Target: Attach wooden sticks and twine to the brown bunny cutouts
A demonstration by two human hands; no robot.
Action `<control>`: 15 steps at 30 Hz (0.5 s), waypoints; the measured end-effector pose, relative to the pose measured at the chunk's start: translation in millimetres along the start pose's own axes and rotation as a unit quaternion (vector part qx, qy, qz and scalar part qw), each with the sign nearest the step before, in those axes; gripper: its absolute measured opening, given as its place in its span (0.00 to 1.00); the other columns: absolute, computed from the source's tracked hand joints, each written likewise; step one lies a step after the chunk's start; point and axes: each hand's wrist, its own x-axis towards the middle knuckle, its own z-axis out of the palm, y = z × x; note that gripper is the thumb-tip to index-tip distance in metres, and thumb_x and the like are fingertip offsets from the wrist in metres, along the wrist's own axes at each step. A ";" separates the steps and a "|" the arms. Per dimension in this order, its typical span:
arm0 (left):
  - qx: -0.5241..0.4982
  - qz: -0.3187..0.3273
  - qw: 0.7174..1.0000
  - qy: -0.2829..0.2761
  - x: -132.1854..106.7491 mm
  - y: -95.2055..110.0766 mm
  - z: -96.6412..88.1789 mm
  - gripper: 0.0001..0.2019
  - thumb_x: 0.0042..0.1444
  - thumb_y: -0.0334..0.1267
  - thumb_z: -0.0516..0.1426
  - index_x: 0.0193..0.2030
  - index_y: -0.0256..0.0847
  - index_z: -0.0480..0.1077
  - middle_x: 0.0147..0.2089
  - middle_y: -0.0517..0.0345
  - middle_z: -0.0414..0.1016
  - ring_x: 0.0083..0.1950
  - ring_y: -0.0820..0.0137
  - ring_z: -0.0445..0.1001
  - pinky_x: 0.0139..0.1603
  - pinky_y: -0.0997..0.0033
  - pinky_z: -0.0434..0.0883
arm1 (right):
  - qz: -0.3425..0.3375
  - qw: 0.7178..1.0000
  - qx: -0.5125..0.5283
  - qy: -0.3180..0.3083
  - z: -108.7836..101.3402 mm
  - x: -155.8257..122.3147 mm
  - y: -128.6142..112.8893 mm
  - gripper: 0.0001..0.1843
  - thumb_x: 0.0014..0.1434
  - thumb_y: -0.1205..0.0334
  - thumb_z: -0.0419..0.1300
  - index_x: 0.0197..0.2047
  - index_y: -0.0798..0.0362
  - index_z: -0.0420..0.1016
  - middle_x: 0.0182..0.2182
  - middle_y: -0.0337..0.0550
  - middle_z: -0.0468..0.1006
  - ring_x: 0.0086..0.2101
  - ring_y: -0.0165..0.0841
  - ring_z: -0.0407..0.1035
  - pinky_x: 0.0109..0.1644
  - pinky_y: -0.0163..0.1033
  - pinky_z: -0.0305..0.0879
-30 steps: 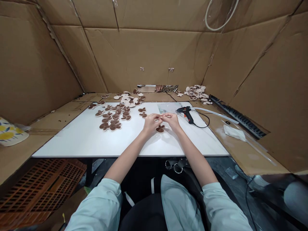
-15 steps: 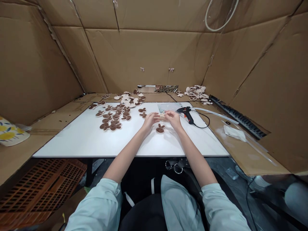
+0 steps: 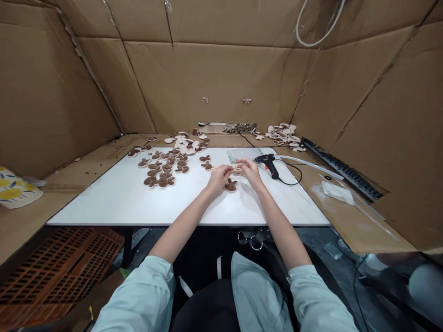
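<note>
Both my hands meet over the white tabletop, around a bundle of thin pale strands or sticks. My left hand has its fingers pinched at the bundle's left part, and some strands stick out past it to the left. On the other side, my right hand grips the right part with bent fingers. The exact kind of strand is too small to make out. Just below the hands lies a brown rabbit-head-shaped piece with a pale rim, touched by neither hand as far as I can see.
Several brown rabbit-shaped pieces spread over the table's left half, with a pale pile behind. A black glue gun with its cable lies right of my hands. Another pale pile sits back right. Cardboard walls enclose the table.
My left hand has moved slightly down and closed into a pinch, and strands now show to its left. Another person's hand at the back wall slot has gone from view.
</note>
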 end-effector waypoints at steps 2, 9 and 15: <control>0.041 0.026 0.999 0.003 -0.7 -1.4 0.6 0.04 0.50 0.32 0.54 0.29 0.41 0.71 0.32 0.56 0.74 0.35 0.70 0.70 0.41 0.70 0.65 | 0.024 1.000 -0.006 -0.005 -2.6 0.9 -0.8 0.12 0.43 0.63 0.48 0.31 0.53 0.69 0.31 0.41 0.75 0.34 0.33 0.71 0.36 0.39 0.69; 0.061 0.025 0.998 0.007 -0.1 -2.8 0.5 0.06 0.50 0.31 0.54 0.33 0.40 0.72 0.34 0.54 0.75 0.34 0.69 0.71 0.38 0.70 0.67 | 0.028 0.999 0.009 -0.043 -3.8 -3.4 -4.4 0.14 0.39 0.63 0.58 0.34 0.53 0.71 0.32 0.41 0.76 0.33 0.34 0.71 0.38 0.41 0.69; 0.024 -0.002 1.000 -0.003 -0.6 1.3 1.2 0.07 0.50 0.31 0.55 0.35 0.36 0.73 0.36 0.51 0.76 0.36 0.67 0.73 0.39 0.69 0.67 | -0.004 0.997 -0.003 -0.083 -2.4 -6.2 -3.9 0.16 0.36 0.65 0.64 0.33 0.54 0.70 0.24 0.37 0.75 0.29 0.30 0.71 0.40 0.40 0.67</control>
